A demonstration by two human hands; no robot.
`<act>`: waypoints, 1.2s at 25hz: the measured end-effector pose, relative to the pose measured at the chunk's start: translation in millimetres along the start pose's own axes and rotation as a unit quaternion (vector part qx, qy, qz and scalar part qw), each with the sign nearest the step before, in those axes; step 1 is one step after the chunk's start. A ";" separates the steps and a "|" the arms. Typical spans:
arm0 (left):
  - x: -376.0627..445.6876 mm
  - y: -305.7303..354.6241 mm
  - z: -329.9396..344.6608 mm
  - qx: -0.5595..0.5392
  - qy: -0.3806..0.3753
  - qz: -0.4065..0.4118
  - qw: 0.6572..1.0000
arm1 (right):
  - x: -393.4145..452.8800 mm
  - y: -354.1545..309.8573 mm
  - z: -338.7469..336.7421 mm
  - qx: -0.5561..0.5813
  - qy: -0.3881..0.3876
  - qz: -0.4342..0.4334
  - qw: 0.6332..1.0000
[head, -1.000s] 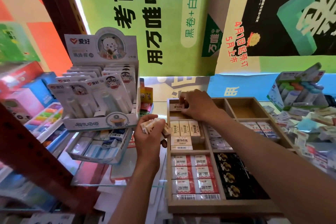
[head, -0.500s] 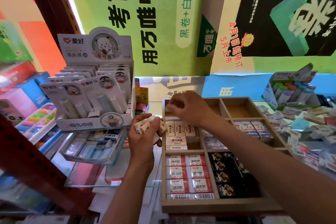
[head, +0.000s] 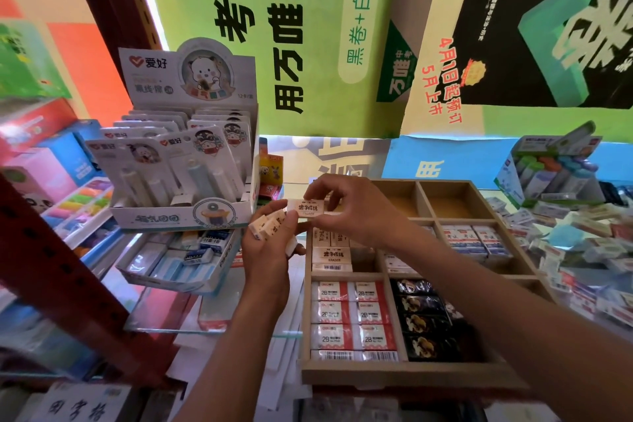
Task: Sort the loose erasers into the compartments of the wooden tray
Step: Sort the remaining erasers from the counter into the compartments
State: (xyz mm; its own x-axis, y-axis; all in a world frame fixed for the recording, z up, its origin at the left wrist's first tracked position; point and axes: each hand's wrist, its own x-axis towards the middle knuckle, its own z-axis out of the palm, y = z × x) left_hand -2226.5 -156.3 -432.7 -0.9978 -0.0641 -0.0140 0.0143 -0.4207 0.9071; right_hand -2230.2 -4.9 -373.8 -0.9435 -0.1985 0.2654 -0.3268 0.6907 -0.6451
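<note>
The right hand (head: pixel 346 205) pinches a cream eraser (head: pixel 306 208) at the upper left corner of the wooden tray (head: pixel 411 375), just beside the left hand (head: pixel 270 247), which grips a small stack of cream erasers (head: pixel 269 224) left of the tray

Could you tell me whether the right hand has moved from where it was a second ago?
Yes. The right hand has drawn back off the wooden tray, leftward to the left hand, pinching a cream eraser.

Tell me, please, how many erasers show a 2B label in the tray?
6 2B erasers, two columns of three in the wooden tray's near-left compartment; more may lie beneath.
</note>
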 end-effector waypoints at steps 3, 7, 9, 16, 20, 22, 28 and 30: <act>0.3 -0.5 0.3 0.016 0.002 -0.005 1.000 | -2.5 -0.1 -3.8 0.012 -0.001 0.018 1.000; 0.1 0.6 1.5 0.019 -0.003 0.004 1.000 | 2.9 13.1 -9.7 -0.082 0.042 0.014 0.996; -0.2 0.8 2.1 0.023 0.000 0.005 1.000 | 9.3 30.1 -19.6 -0.126 0.057 0.057 0.989; 0.5 -0.1 1.8 0.027 0.000 0.008 1.000 | 33.7 39.8 -13.7 -0.258 -0.049 0.037 0.964; 1.5 0.0 2.2 0.027 -0.001 0.008 1.000 | 33.3 41.9 -19.4 -0.283 -0.061 -0.010 0.957; 1.8 -0.4 2.0 0.036 -0.001 0.006 0.999 | 33.0 41.6 -20.2 -0.278 -0.077 -0.020 0.957; 0.8 -1.1 4.8 0.038 0.020 0.007 0.999 | 40.8 47.2 -7.4 -0.370 -0.038 -0.028 0.928; 0.8 -0.2 6.0 0.016 0.030 -0.004 0.999 | 38.6 43.6 -6.0 -0.291 0.012 0.000 0.957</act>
State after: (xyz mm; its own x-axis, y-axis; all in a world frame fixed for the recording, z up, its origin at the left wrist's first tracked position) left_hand -2227.6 -150.8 -430.3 -0.9922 -0.1159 -0.0459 0.0032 -0.3918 0.9200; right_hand -2280.6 21.8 -387.4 -0.9398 -0.1870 0.2859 -0.2337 0.9624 -0.1388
